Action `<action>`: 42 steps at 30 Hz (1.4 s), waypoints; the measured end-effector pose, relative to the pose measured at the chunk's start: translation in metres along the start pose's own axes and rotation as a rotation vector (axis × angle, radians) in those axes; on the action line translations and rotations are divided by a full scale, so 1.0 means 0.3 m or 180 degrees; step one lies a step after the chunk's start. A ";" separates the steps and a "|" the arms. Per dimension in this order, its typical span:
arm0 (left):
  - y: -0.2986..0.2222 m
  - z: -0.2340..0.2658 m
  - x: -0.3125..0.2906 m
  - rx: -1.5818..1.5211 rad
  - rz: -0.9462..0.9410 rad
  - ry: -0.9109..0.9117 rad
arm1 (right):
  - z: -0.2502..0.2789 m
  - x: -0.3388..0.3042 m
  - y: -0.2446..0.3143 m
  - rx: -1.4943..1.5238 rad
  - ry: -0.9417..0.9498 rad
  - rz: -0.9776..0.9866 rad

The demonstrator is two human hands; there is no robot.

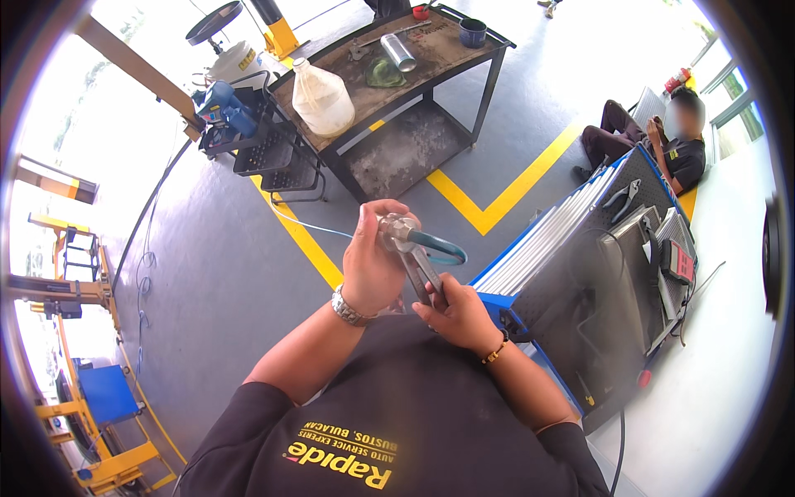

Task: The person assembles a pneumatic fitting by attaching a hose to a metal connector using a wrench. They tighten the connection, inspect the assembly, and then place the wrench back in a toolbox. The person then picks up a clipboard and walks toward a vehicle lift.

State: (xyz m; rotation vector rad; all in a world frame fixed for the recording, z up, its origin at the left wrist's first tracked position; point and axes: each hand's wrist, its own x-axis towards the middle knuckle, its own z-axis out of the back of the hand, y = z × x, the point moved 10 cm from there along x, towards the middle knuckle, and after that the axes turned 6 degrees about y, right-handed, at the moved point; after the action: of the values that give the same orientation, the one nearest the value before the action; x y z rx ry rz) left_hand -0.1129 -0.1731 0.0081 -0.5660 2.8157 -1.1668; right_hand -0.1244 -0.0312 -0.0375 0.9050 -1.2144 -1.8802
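Note:
In front of my chest, my left hand [373, 263] is closed around a silver metal fitting [397, 232]. A short teal hose [443, 246] curves out of the fitting to the right. My right hand [458, 315] grips the lower end of a grey metal tool with two long arms [421, 277], whose upper end meets the fitting. Its exact kind is not clear. A thin pale blue line [319, 227] runs from the left toward my left hand. My left fingers partly hide the fitting.
Ahead stands a dark metal worktable [422, 83] bearing a plastic jug [323, 99], a silver can [398, 53] and a dark cup [473, 33]. A black cart [273, 137] adjoins it. On my right is a tool cabinet [571, 240] with pliers [621, 201]; beyond sits a person [683, 161].

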 end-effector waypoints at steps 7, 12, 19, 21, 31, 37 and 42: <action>-0.053 -0.054 0.039 0.0878 -0.0046 -0.0530 | 0.039 -0.005 -0.026 0.0396 -0.0160 0.0394; -0.077 0.012 0.072 0.0770 -0.0024 -0.1239 | 0.067 -0.015 -0.021 0.0057 -0.0432 0.0129; -0.078 0.060 0.099 0.0332 -0.0186 -0.1155 | 0.044 -0.065 0.001 0.0702 0.0592 0.0213; -0.053 0.045 0.102 -0.0004 -0.0084 -0.1065 | 0.019 -0.080 -0.005 0.1082 0.1041 -0.0280; -0.025 -0.007 0.085 0.0441 -0.0203 -0.0928 | 0.100 -0.034 0.052 0.0364 -0.0041 0.0397; -0.095 -0.009 0.094 0.1221 -0.0556 -0.1024 | 0.090 -0.051 0.073 0.0204 -0.0136 0.0496; -0.092 -0.045 0.072 0.0719 -0.0600 -0.0964 | 0.036 -0.033 0.074 0.0437 -0.0057 0.0541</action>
State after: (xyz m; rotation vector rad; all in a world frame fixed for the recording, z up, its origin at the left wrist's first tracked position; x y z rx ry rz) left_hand -0.1267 -0.1893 0.0388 -0.9166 2.3823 -1.2822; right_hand -0.1243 -0.0249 -0.0116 0.8303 -1.4000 -1.6907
